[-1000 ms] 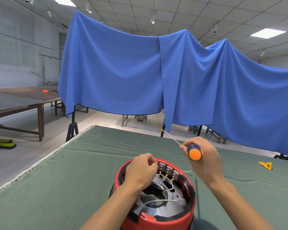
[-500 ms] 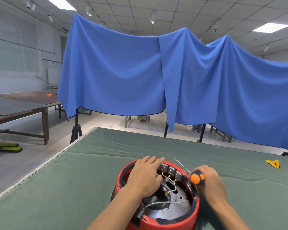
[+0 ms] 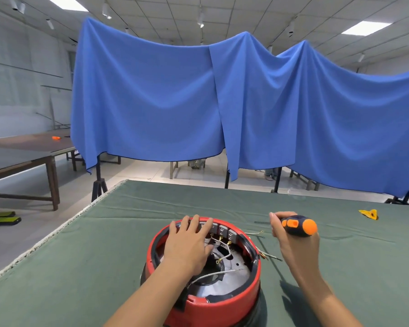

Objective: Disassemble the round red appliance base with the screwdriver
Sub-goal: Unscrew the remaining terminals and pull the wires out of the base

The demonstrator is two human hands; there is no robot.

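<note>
Red base [image 3: 222, 303] on green cloth, open side up. Left hand [image 3: 187, 244] flat on its far rim, fingers straight. Right hand [image 3: 293, 241] grips screwdriver [image 3: 298, 226] just right of base, handle lying roughly sideways; shaft hidden

The round red appliance base [image 3: 204, 272] stands open side up on the green cloth, showing a metal plate, white wires and grey terminals inside. The screwdriver [image 3: 298, 225], dark handle with orange cap, is lifted just right of it.
</note>
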